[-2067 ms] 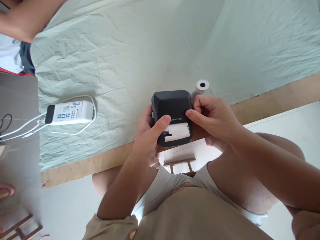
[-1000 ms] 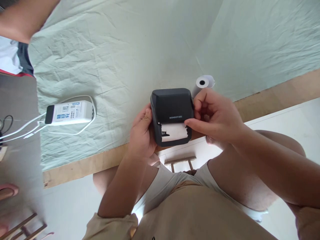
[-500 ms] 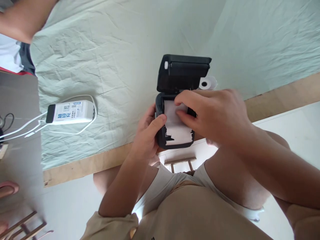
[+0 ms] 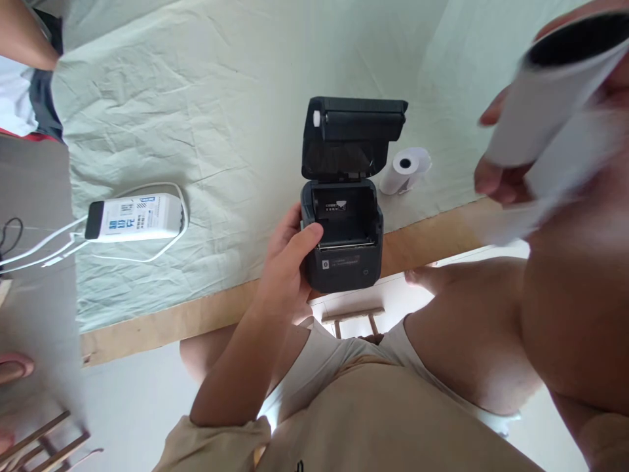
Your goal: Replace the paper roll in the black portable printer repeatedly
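Note:
My left hand [image 4: 291, 265] grips the left side of a small black label printer [image 4: 343, 270], thumb over its rim. The printer's lid [image 4: 346, 147] stands raised, and its paper bay shows bare inside. At the upper right, my right hand [image 4: 496, 180] is closed around a roll of white paper [image 4: 533, 108], held up close to the camera. A loose end of paper trails from that roll, smeared by motion. A smaller white paper roll [image 4: 393, 178] with a black core is on the cloth just right of the printer.
A white power strip [image 4: 140, 218] with white cables lies on the pale green cloth [image 4: 236, 131] at the left. The table's wooden edge [image 4: 171, 324] runs along the front. Another person's arm [image 4: 24, 33] shows at the upper left. A wooden stool [image 4: 44, 442] stands lower left.
My right hand has lifted the paper roll out of the printer and moved it far to the upper right. The left hand still holds the printer, its lid still raised.

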Demonstrator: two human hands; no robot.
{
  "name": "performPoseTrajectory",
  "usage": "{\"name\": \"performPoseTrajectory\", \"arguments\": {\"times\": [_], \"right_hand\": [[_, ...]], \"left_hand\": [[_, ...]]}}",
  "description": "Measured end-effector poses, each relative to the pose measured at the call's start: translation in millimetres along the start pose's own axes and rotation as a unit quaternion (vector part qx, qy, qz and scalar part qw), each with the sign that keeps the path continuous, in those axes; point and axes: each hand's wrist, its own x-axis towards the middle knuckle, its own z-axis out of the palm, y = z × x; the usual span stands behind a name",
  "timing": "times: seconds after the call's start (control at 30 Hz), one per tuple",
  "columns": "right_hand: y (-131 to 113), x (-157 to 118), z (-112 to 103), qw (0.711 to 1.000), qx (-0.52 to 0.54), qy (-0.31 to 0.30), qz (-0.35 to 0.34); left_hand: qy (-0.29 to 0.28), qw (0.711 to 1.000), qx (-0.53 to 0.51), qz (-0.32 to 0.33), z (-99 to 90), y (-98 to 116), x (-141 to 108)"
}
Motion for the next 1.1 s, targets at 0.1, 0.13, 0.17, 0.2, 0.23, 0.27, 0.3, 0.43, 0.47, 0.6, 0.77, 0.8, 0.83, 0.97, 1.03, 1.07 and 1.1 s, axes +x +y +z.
{"name": "performPoseTrajectory", "arguments": {"times": [0.1,0.13,0.17,0.2,0.23,0.27,0.3,0.43,0.47,0.6,0.77,0.8,0.83,0.97,1.03,1.07,1.1], "right_hand": [[37,18,-11,0.992,0.114,-0.007,0.055],[49,20,-13,0.993,0.089,0.017,0.080],[60,21,-13,0.994,0.049,0.042,0.087],[69,20,-14,0.994,0.008,0.063,0.093],[75,17,-14,0.992,-0.039,0.075,0.091],[79,15,-15,0.990,-0.087,0.078,0.078],[81,12,-16,0.986,-0.136,0.075,0.059],[79,9,-22,0.947,-0.315,0.061,-0.021],[79,11,-23,0.939,-0.336,0.069,-0.035],[83,20,-29,0.938,-0.277,0.144,-0.153],[84,20,-27,0.959,-0.241,0.110,-0.102],[84,18,-25,0.957,-0.267,0.092,-0.067],[84,17,-23,0.955,-0.285,0.073,-0.044],[89,15,-19,0.958,-0.271,0.026,-0.088],[92,17,-20,0.955,-0.264,0.028,-0.133],[94,19,-21,0.950,-0.276,0.030,-0.139],[95,21,-22,0.946,-0.296,0.032,-0.131]], "left_hand": [[-0.009,1.000,-0.001,0.010,-1.6,-1,1],[-0.013,1.000,-0.002,0.012,-1.7,-1,1],[-0.016,1.000,-0.004,0.014,-1.4,-1,1],[-0.016,1.000,-0.005,0.015,-1.0,-1,1],[-0.015,1.000,-0.006,0.016,-0.4,-1,1],[-0.013,1.000,-0.004,0.014,0.1,0,1],[-0.009,1.000,-0.002,0.015,0.5,0,2],[-0.011,1.000,0.008,0.018,-0.2,-1,3],[-0.013,1.000,0.007,0.020,-0.8,-1,3],[-0.015,1.000,0.010,0.020,-2.1,-2,4],[-0.020,1.000,0.003,0.016,-1.3,-2,6],[-0.022,1.000,-0.002,0.016,-1.0,-2,6],[-0.024,1.000,-0.006,0.015,-0.7,-1,6],[-0.024,1.000,-0.007,0.018,0.2,0,4],[-0.021,1.000,0.001,0.017,0.1,0,3],[-0.021,1.000,0.004,0.016,-0.1,0,3],[-0.021,1.000,0.008,0.016,-0.4,0,3]]}}
